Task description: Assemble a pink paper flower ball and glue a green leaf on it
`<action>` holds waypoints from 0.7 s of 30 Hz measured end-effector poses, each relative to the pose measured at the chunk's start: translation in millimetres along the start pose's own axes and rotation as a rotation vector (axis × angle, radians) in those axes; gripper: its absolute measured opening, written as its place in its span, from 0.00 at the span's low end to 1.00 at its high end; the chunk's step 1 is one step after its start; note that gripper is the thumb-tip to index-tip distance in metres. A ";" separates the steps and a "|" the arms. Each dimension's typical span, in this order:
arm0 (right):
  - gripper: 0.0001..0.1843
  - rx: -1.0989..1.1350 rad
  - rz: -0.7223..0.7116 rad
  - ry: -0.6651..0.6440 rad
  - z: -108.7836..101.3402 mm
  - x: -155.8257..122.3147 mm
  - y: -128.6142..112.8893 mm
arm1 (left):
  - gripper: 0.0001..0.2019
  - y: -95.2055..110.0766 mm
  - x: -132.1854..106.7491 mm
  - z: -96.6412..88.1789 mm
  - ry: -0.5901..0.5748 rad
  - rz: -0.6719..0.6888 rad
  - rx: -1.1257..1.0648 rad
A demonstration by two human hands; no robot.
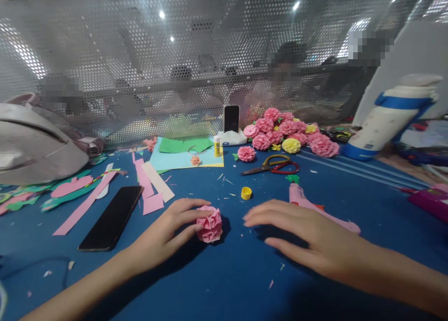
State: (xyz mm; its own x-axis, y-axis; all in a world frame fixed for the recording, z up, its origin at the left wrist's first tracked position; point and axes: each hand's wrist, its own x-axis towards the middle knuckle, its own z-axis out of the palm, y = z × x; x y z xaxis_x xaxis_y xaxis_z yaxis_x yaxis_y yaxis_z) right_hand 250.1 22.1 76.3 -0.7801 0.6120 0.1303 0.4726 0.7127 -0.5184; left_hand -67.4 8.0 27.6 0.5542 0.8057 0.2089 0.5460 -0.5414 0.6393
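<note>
A pink folded paper flower (209,224) rests on the blue table (224,274). My left hand (168,232) holds it between thumb and fingers from the left side. My right hand (297,232) hovers to the right of the flower, fingers stretched out and spread, holding nothing. A pink glue gun (301,197) lies just behind my right hand.
A black phone (112,217) lies left of my left hand, beside pink paper strips (150,185). A yellow cap (246,193), scissors (273,164), a heap of paper flowers (290,134), a glue stick (217,146) and a white-blue bottle (388,118) stand farther back. A mesh screen rises behind.
</note>
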 end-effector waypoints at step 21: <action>0.11 0.063 -0.247 -0.133 20.9 108.6 7.3 | 0.48 -21.4 4.2 31.8 0.181 -0.153 -0.774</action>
State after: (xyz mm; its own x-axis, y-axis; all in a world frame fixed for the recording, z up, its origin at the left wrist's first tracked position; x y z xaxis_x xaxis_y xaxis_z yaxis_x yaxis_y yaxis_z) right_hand 160.3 86.6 69.1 -0.9172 0.3694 0.1490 0.2386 0.8090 -0.5372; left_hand -56.8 15.4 -8.8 0.3618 0.9198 0.1519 -0.0193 -0.1555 0.9877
